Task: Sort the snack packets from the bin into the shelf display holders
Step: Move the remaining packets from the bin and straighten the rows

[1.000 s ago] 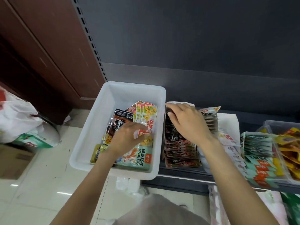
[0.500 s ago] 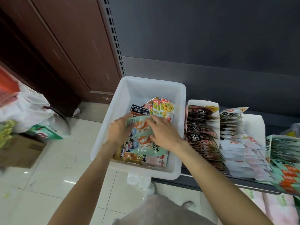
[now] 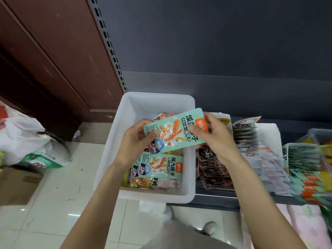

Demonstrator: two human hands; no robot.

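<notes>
A: Head view first. What've we got w/ the hands?

B: We see both on one mint-green snack packet (image 3: 173, 130), held tilted above the white bin (image 3: 115, 141). Left hand (image 3: 133, 141) pinches its lower-left end, thumb on the front, fingers curled behind. Right hand (image 3: 213, 137) grips the upper-right end near the orange logo, thumb on the front.

A: And inside the bin?

B: Another mint-green packet (image 3: 158, 167) lies flat directly under the held one, w/ a yellow pack (image 3: 139, 182) & a pink-white pack (image 3: 168, 183) at the bin's near wall. Orange-red packs (image 3: 164, 115) peek out toward the bin's far wall, mostly hidden.

A: Holders?

B: Just right of the bin we see a holder of dark brown packets (image 3: 214, 169), touching or nearly touching the bin's right wall; can't tell which. Further right of the bin: white-pink packets (image 3: 269, 164), then blurred mint-and-orange ones (image 3: 309, 180).

A: Left of the bin?

B: White plastic bag (image 3: 21, 137) on the tiled floor (image 3: 53, 194), well apart from the bin.
</notes>
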